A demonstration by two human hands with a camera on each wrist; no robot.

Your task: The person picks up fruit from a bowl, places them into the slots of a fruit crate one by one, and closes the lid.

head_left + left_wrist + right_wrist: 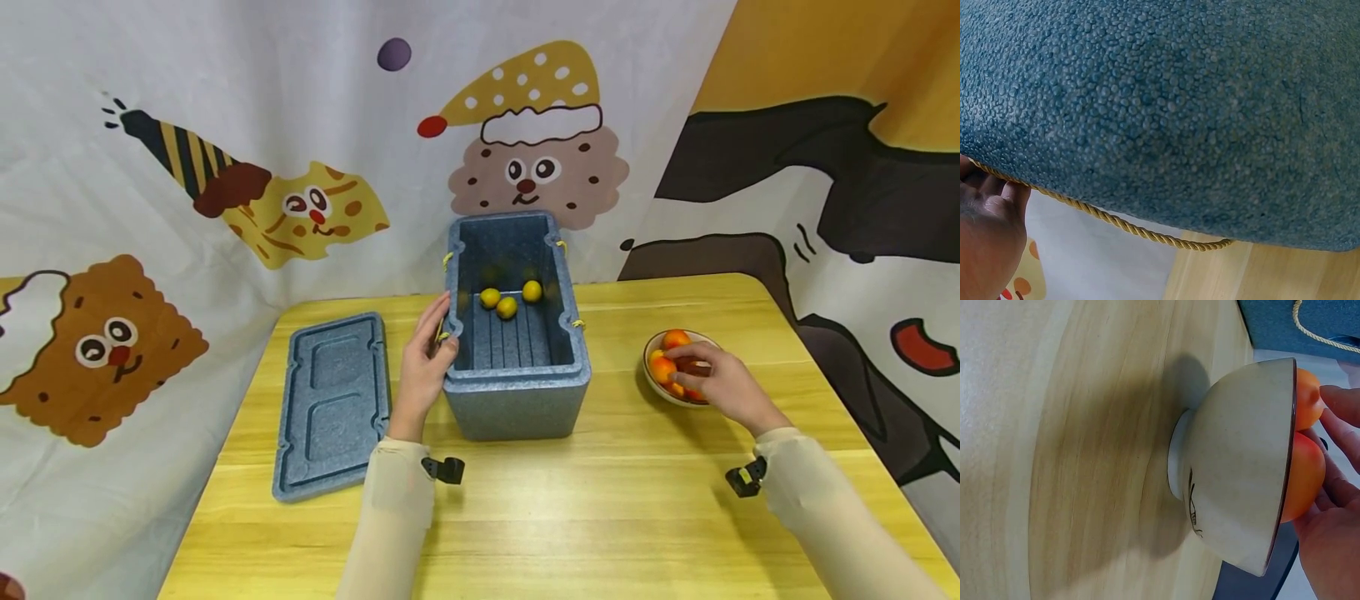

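Observation:
A grey-blue foam box stands uncovered, with yellow cord at its sides. Three small yellow fruits lie on its ribbed floor. My left hand rests against the box's left side, thumb at the rim and fingers along the outer wall. In the left wrist view, fingertips lie by the twisted yellow cord. My right hand is over a cream bowl with a dark rim. Its fingertips are right at the orange-red fruits heaped there; the hand hides part of them.
The box's foam lid lies flat on the wooden table, left of the box. Behind the table hangs a cloth printed with cartoon figures. The bowl stands near the table's right side.

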